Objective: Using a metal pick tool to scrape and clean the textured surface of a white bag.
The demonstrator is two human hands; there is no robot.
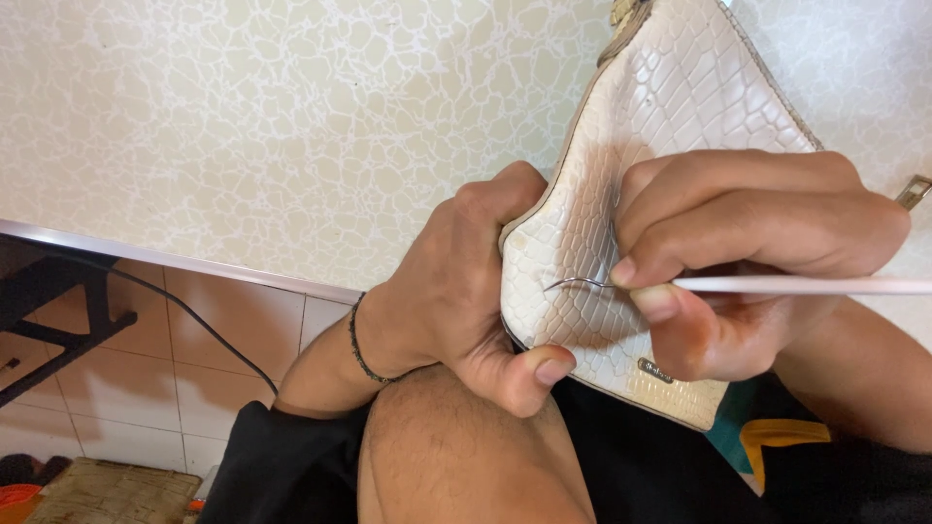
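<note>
Your left hand (466,281) clamps the cream, scale-embossed bag (621,213) by its lower edge over your knee while your right hand (748,252) pinches the hooked awl (680,284) against it (supple, slick-looking material, so grip the stiffer seamed rim).

The left hand (466,281) is curled into a firm grip, knuckles up toward the top of the view, thumb (539,369) pressed flat along the lower side with its nail facing the camera. Its wrist bends back toward the body, and the bare forearm runs down and to the left. The right hand (748,252) comes in from the right, fingers folded over, with thumb and forefinger pinched tightly together at their tips. Its forearm leads off toward the lower right. Both hands sit close together above a bare knee (456,456).
</note>
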